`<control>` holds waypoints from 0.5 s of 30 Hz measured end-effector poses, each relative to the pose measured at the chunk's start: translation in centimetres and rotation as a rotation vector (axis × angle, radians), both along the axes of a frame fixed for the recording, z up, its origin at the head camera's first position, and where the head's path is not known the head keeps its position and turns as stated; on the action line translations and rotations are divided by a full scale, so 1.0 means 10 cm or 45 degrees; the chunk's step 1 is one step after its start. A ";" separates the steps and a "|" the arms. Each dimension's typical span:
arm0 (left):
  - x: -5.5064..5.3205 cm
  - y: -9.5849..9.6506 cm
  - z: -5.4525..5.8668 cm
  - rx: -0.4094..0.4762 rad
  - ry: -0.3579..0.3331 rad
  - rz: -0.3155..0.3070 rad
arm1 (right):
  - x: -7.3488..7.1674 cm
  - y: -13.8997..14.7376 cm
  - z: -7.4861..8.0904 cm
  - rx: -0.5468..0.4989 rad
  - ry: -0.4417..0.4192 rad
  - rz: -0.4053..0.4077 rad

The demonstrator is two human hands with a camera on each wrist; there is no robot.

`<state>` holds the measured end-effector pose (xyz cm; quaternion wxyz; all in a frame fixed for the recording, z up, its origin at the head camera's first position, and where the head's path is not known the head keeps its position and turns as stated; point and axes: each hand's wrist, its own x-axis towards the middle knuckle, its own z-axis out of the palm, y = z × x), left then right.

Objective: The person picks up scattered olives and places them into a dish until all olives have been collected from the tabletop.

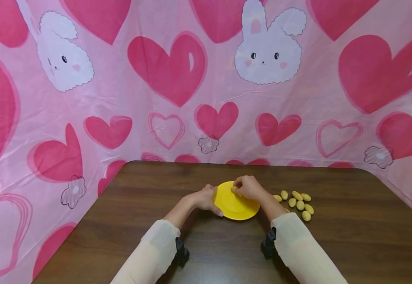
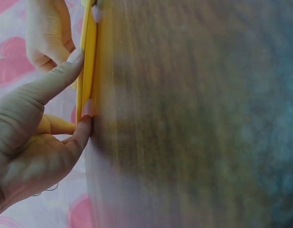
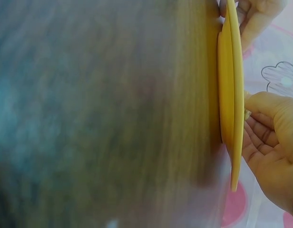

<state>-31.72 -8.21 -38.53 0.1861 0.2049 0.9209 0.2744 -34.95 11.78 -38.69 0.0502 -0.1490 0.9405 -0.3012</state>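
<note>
A round yellow plate (image 1: 239, 207) lies on the brown table. At its left edge is my left hand (image 1: 204, 198), holding the rim with thumb and fingers spread along it; the left wrist view shows the thumb (image 2: 61, 78) against the plate's edge (image 2: 88, 61). Over the far part of the plate, my right hand (image 1: 250, 187) pinches a small yellowish, rough oval piece (image 1: 234, 189) between thumb and fingertips. Only a bit of that piece (image 3: 247, 114) shows in the right wrist view, beside the plate's upper face.
Several similar yellowish oval pieces (image 1: 300, 205) lie loose on the table right of the plate, some partly hidden by my right forearm. The wood-grain table (image 1: 351, 225) ends at a pink cloth (image 1: 223, 90) with hearts and rabbits behind it.
</note>
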 end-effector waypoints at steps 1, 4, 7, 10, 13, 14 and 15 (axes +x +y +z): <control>0.00 0.00 0.00 0.001 0.000 -0.003 | 0.00 0.00 0.00 0.005 0.005 0.004; -0.01 0.00 0.00 0.000 0.001 -0.010 | -0.01 0.01 -0.01 0.010 0.007 -0.002; -0.01 0.01 0.01 -0.006 0.001 -0.012 | -0.01 0.02 -0.01 0.018 0.008 -0.003; -0.01 0.01 0.01 -0.012 -0.001 -0.008 | -0.01 0.04 0.00 0.013 -0.009 -0.008; 0.00 0.02 0.02 -0.016 -0.001 -0.004 | 0.00 0.06 0.00 0.002 -0.022 -0.015; 0.00 0.02 0.02 -0.016 -0.001 -0.003 | 0.00 0.07 0.01 0.001 -0.019 -0.013; 0.00 0.02 0.02 -0.017 -0.001 -0.002 | 0.00 0.08 0.01 0.001 -0.017 -0.016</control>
